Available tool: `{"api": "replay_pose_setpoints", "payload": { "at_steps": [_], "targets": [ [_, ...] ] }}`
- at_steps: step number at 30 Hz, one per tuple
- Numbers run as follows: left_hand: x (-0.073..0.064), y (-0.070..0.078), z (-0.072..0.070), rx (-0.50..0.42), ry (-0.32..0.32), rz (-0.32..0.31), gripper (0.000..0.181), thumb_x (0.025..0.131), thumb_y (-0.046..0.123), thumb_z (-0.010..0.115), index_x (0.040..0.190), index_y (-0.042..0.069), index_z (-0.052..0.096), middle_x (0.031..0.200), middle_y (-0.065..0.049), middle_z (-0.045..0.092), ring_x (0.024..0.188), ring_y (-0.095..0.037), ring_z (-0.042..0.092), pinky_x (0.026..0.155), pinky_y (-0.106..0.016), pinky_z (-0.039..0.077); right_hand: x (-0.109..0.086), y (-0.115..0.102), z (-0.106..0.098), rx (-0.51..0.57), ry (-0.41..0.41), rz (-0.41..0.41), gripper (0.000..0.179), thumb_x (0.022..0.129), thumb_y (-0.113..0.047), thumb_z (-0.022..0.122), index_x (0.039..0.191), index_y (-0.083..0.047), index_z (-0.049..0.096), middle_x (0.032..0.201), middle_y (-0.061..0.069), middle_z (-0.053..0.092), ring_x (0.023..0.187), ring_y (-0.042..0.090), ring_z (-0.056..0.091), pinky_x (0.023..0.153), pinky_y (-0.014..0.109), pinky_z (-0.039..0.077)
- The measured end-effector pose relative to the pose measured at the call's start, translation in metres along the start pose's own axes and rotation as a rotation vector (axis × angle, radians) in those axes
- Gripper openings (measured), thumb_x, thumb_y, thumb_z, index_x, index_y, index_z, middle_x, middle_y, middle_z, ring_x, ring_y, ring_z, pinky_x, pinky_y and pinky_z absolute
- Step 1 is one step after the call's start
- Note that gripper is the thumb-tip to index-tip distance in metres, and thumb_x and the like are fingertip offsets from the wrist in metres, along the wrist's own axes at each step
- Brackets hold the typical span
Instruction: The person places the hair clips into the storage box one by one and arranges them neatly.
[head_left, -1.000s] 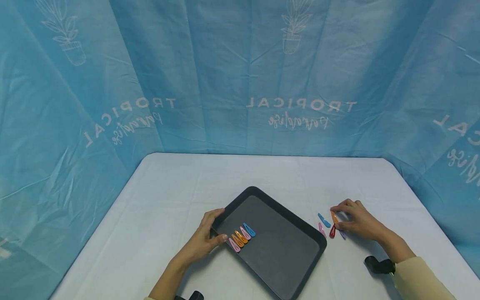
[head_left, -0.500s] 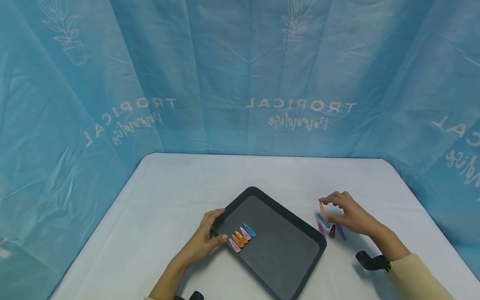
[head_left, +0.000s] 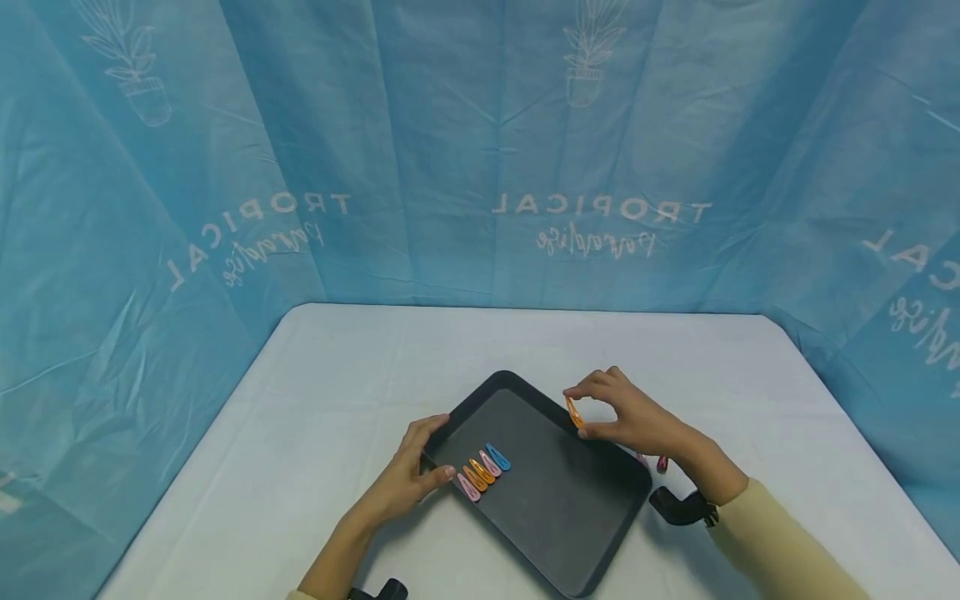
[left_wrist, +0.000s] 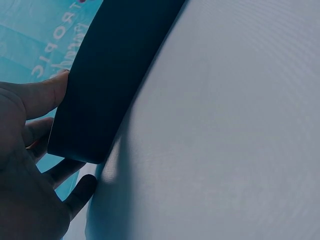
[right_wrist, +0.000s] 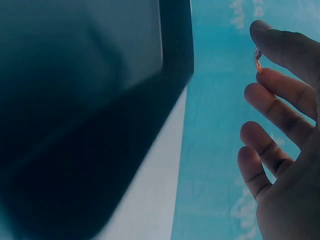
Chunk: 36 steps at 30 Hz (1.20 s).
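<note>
My right hand (head_left: 626,417) pinches an orange snap hair clip (head_left: 574,412) between thumb and index finger, above the dark tray's (head_left: 555,508) far right rim. In the right wrist view, the same clip (right_wrist: 258,60) shows edge-on between the fingertips. My left hand (head_left: 412,471) grips the tray's left corner, thumb at the near rim and fingers along the other side. Inside the tray, near that thumb, hair clips lie in a slanting row: a blue clip (head_left: 498,457), a pink clip (head_left: 491,464), two orange clips (head_left: 477,477) and another pink clip (head_left: 468,487).
Right of the tray, a red hair clip (head_left: 662,464) and part of a pink one (head_left: 642,459) lie on the white table (head_left: 360,375); my right arm hides the area beside them. A blue printed curtain (head_left: 450,167) surrounds the table's back and sides.
My right hand has lifted the orange hair clip off the loose group and carried it left to the tray's rim. The left hand and the tray have stayed in place.
</note>
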<state>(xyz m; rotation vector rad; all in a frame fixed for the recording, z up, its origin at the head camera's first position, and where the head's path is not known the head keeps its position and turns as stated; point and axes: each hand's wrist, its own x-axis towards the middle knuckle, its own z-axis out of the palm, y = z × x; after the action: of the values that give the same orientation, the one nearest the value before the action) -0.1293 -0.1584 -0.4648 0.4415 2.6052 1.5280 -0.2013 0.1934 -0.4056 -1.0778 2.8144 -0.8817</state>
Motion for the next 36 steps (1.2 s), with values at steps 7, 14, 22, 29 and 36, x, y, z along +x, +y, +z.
{"api": "replay_pose_setpoints", "payload": {
  "at_steps": [7, 14, 22, 29, 36],
  "targets": [
    [0.001, 0.0, 0.0, 0.003, 0.001, 0.009, 0.071, 0.087, 0.02, 0.067, 0.146, 0.015, 0.03, 0.149, -0.013, 0.027, 0.142, -0.039, 0.02, 0.111, -0.063, 0.02, 0.026, -0.019, 0.023, -0.016, -0.089, -0.089, 0.051, 0.08, -0.026, 0.075, 0.128, -0.023, 0.057, 0.12, -0.006, 0.056, 0.103, 0.01, 0.042, 0.088, 0.036, 0.045],
    [0.001, -0.001, 0.0, 0.004, 0.005, 0.015, 0.071, 0.087, 0.019, 0.068, 0.146, 0.014, 0.03, 0.148, -0.015, 0.028, 0.141, -0.04, 0.021, 0.11, -0.065, 0.02, 0.042, -0.024, 0.048, -0.006, -0.2, -0.129, 0.05, 0.082, -0.026, 0.073, 0.128, -0.015, 0.058, 0.122, -0.002, 0.055, 0.104, 0.012, 0.042, 0.087, 0.034, 0.045],
    [0.001, -0.001, 0.001, 0.01, 0.01, -0.013, 0.072, 0.086, 0.018, 0.068, 0.147, 0.014, 0.03, 0.149, -0.012, 0.026, 0.142, -0.037, 0.022, 0.111, -0.062, 0.021, 0.053, -0.023, 0.069, -0.045, -0.273, -0.14, 0.048, 0.083, -0.028, 0.072, 0.127, -0.016, 0.059, 0.121, -0.001, 0.055, 0.1, 0.012, 0.042, 0.085, 0.031, 0.044],
    [0.0, 0.0, 0.002, 0.004, 0.015, -0.017, 0.072, 0.086, 0.017, 0.069, 0.147, 0.015, 0.03, 0.149, -0.013, 0.026, 0.141, -0.038, 0.022, 0.111, -0.063, 0.021, 0.058, -0.022, 0.079, -0.091, -0.328, -0.102, 0.046, 0.084, -0.031, 0.071, 0.127, -0.02, 0.059, 0.119, -0.004, 0.055, 0.098, 0.01, 0.04, 0.084, 0.026, 0.041],
    [0.0, 0.001, 0.002, -0.018, 0.008, -0.034, 0.073, 0.084, 0.015, 0.07, 0.146, 0.015, 0.031, 0.149, -0.01, 0.026, 0.143, -0.034, 0.021, 0.113, -0.06, 0.02, 0.06, -0.021, 0.084, -0.114, -0.344, -0.096, 0.046, 0.084, -0.032, 0.07, 0.127, -0.022, 0.059, 0.117, -0.005, 0.054, 0.098, 0.009, 0.039, 0.084, 0.025, 0.041]
  ]
}}
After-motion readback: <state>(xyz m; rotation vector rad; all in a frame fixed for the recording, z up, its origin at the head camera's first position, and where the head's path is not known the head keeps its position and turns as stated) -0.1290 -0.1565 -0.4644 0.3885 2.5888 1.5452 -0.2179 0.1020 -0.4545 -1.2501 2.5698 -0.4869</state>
